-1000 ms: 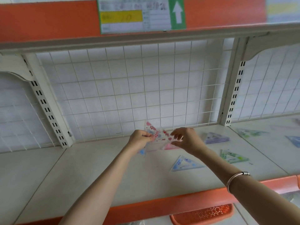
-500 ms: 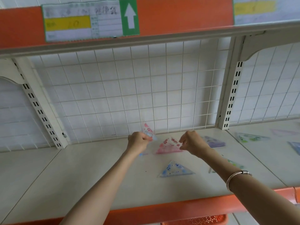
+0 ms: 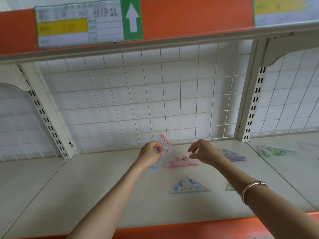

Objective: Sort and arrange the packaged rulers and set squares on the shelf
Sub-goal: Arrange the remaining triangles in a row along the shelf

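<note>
My left hand (image 3: 149, 155) grips a clear packaged set square with pink and blue print (image 3: 164, 144), tilted up above the white shelf (image 3: 86, 183). A pink set square (image 3: 181, 162) lies flat on the shelf between my hands. My right hand (image 3: 203, 151) hovers just right of it with relaxed fingers and holds nothing. A blue set square (image 3: 189, 186) lies nearer the front. A purple pack (image 3: 233, 155) sits behind my right wrist, and a green one (image 3: 230, 187) peeks out from under my right forearm.
A wire grid panel (image 3: 138, 100) backs the shelf, between two slotted uprights (image 3: 252, 107). The neighbouring bay on the right holds a green set square (image 3: 272, 151) and a faint pink one (image 3: 309, 145). An orange lip (image 3: 172, 229) runs along the shelf front.
The pink set square left my right hand and now lies on the shelf; that hand has opened and lifted off. My left hand kept its set square, slightly further left.
</note>
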Available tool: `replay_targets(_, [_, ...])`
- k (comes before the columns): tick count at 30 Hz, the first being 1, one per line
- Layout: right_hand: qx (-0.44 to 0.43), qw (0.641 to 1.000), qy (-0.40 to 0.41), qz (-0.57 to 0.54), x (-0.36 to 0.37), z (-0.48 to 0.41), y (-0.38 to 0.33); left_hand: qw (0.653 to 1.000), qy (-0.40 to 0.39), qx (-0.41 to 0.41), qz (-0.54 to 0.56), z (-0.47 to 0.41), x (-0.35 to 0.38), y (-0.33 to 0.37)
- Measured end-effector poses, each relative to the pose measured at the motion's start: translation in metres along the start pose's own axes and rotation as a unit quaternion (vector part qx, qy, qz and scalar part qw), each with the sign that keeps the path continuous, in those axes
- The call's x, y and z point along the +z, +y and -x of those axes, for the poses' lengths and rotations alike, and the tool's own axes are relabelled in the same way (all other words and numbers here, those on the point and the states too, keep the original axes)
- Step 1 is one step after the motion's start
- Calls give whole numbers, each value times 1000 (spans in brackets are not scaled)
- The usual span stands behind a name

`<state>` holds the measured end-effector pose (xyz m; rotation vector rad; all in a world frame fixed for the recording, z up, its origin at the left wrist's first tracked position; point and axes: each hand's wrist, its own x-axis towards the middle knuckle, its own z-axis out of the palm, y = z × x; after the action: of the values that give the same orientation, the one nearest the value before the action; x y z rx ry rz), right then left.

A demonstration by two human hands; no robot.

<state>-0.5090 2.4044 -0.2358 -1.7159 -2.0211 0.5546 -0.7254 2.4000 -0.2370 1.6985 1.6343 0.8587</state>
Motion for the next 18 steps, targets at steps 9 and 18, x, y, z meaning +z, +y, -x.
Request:
replay_targets(9, [55, 958, 8, -282, 7, -6, -28, 998, -52, 27, 32, 1, 5, 10])
replay_targets(18, [137, 857, 45, -495, -3, -8, -17, 999, -40, 32, -10, -2, -1, 3])
